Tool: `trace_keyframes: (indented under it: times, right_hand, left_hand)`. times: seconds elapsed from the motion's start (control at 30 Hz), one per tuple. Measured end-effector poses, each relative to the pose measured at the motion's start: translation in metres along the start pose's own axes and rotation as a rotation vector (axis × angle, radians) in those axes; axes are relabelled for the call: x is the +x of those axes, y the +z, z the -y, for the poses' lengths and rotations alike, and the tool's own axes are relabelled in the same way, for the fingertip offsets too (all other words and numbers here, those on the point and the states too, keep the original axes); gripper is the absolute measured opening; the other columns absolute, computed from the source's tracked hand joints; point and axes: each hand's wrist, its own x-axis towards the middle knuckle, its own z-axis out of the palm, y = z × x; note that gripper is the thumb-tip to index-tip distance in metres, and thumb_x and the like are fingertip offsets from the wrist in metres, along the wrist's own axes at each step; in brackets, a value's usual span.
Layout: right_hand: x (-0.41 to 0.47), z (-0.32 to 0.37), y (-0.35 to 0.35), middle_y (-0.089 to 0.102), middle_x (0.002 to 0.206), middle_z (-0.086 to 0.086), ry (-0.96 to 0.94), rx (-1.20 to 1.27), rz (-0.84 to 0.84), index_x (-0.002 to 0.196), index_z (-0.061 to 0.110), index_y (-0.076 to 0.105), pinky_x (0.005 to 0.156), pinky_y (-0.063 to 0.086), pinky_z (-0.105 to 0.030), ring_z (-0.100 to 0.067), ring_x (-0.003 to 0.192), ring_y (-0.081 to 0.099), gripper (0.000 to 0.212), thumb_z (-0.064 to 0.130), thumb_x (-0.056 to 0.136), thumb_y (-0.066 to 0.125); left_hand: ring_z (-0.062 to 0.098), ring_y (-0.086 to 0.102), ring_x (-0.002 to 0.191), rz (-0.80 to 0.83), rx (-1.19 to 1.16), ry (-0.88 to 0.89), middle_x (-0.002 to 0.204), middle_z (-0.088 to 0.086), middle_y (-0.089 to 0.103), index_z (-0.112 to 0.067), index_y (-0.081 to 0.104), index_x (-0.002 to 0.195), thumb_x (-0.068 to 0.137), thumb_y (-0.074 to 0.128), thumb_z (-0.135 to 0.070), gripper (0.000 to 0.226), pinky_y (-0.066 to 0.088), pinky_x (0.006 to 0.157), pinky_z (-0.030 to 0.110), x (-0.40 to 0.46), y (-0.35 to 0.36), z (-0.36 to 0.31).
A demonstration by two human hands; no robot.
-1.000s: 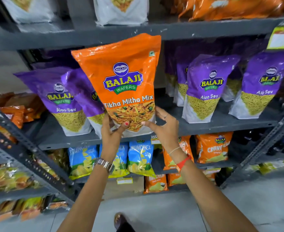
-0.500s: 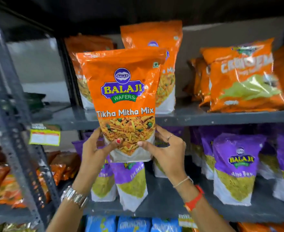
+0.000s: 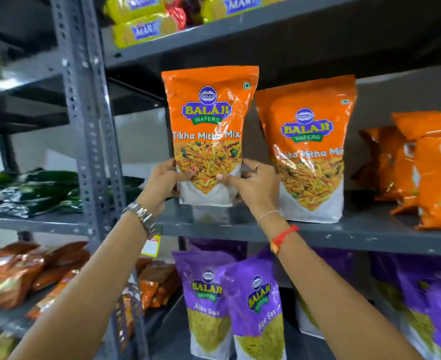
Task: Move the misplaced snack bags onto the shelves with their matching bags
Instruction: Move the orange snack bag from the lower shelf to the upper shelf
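Both hands grip one orange Tikha Mitha Mix bag (image 3: 209, 136) at its lower corners: my left hand (image 3: 162, 183) has its fingers (image 3: 188, 174) wrapped over the left edge, my right hand (image 3: 253, 183) pinches the right edge. I hold the bag upright, its base just over the front of the grey shelf (image 3: 344, 235) (whether it touches, I cannot tell). Just beside it on the right stands a matching orange bag (image 3: 310, 152). Purple Aloo Sev bags (image 3: 235, 302) sit on the shelf below, yellow Marie packs (image 3: 141, 24) on the shelf above.
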Motion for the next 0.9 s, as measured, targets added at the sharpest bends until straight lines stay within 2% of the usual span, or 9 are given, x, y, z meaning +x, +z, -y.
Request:
trace_keyframes:
  times: [0.07, 0.17, 0.27, 0.43, 0.53, 0.67, 0.77, 0.83, 0.9]
  right_hand:
    - [0.004, -0.004, 0.013, 0.070, 0.064, -0.011, 0.035, -0.024, 0.010, 0.074, 0.011, 0.071, 0.058, 0.056, -0.047, -0.020, 0.059, 0.059, 0.038, 0.038, 0.052, 0.087]
    - [0.007, -0.012, 0.027, 0.074, 0.076, -0.014, 0.107, -0.045, 0.013, 0.082, 0.003, 0.070, 0.071, 0.057, -0.046, -0.031, 0.076, 0.068, 0.044, 0.031, 0.053, 0.088]
    - [0.005, -0.026, 0.037, 0.073, 0.076, -0.015, 0.156, -0.075, 0.041, 0.078, 0.003, 0.068, 0.068, 0.058, -0.046, -0.027, 0.072, 0.065, 0.045, 0.033, 0.052, 0.088]
    - [-0.002, -0.033, 0.040, 0.062, 0.071, -0.001, 0.179, -0.093, 0.047, 0.080, 0.008, 0.069, 0.063, 0.048, -0.031, -0.017, 0.070, 0.055, 0.038, 0.029, 0.055, 0.088]
    - [-0.003, -0.034, 0.042, 0.065, 0.075, -0.006, 0.157, -0.114, 0.043, 0.080, 0.017, 0.069, 0.063, 0.045, -0.024, -0.019, 0.074, 0.056, 0.033, 0.031, 0.057, 0.087]
    - [-0.006, -0.035, 0.046, 0.073, 0.099, -0.011, 0.143, -0.186, 0.066, 0.100, 0.013, 0.066, 0.080, 0.057, -0.039, -0.028, 0.092, 0.066, 0.049, 0.036, 0.061, 0.084]
    - [-0.010, -0.033, 0.042, 0.072, 0.107, -0.009, 0.124, -0.215, 0.104, 0.110, 0.015, 0.062, 0.086, 0.057, -0.044, -0.028, 0.098, 0.066, 0.058, 0.042, 0.063, 0.081]
    - [-0.016, -0.030, 0.036, 0.071, 0.113, -0.010, 0.098, -0.190, 0.084, 0.119, 0.016, 0.057, 0.092, 0.054, -0.043, -0.027, 0.105, 0.065, 0.060, 0.037, 0.067, 0.080]
    - [-0.030, -0.027, 0.025, 0.070, 0.114, -0.010, 0.047, -0.099, 0.038, 0.119, 0.014, 0.058, 0.095, 0.053, -0.036, -0.023, 0.105, 0.065, 0.050, 0.023, 0.073, 0.076]
  left_hand:
    - [0.013, 0.063, 0.073, -0.018, -0.015, -0.053, 0.084, -0.003, 0.068, -0.017, 0.061, 0.103, 0.080, 0.064, -0.009, 0.024, 0.051, 0.062, 0.025, 0.012, -0.005, 0.008]
    - [0.016, 0.061, 0.074, -0.045, -0.044, -0.121, 0.084, -0.001, 0.066, -0.018, 0.060, 0.096, 0.081, 0.064, -0.008, 0.018, 0.049, 0.067, 0.028, 0.023, -0.007, 0.024]
    - [0.017, 0.059, 0.080, -0.051, -0.052, -0.171, 0.085, -0.002, 0.064, -0.020, 0.059, 0.090, 0.081, 0.063, -0.008, 0.016, 0.044, 0.073, 0.029, 0.025, -0.007, 0.039]
    - [0.023, 0.058, 0.095, -0.054, -0.016, -0.200, 0.103, 0.007, 0.062, -0.011, 0.055, 0.115, 0.084, 0.059, -0.007, 0.032, 0.045, 0.074, 0.032, 0.025, -0.008, 0.057]
    - [0.022, 0.056, 0.100, -0.047, 0.022, -0.187, 0.111, 0.007, 0.060, -0.007, 0.052, 0.122, 0.086, 0.057, -0.007, 0.037, 0.045, 0.079, 0.036, 0.025, -0.008, 0.058]
    - [0.024, 0.055, 0.104, -0.041, 0.049, -0.195, 0.114, 0.009, 0.059, -0.006, 0.051, 0.125, 0.085, 0.059, -0.010, 0.041, 0.046, 0.091, 0.045, 0.026, -0.009, 0.057]
    - [0.024, 0.055, 0.105, -0.056, 0.035, -0.201, 0.113, 0.009, 0.060, -0.005, 0.052, 0.124, 0.085, 0.060, -0.012, 0.040, 0.046, 0.090, 0.043, 0.023, -0.009, 0.060]
    - [0.024, 0.056, 0.103, -0.122, 0.033, -0.164, 0.107, 0.006, 0.062, -0.007, 0.052, 0.120, 0.085, 0.060, -0.011, 0.036, 0.049, 0.083, 0.037, 0.017, -0.005, 0.062]
    - [0.024, 0.056, 0.107, -0.272, 0.046, -0.097, 0.112, 0.006, 0.063, -0.008, 0.047, 0.126, 0.083, 0.063, -0.012, 0.046, 0.050, 0.090, 0.040, 0.009, -0.001, 0.067]
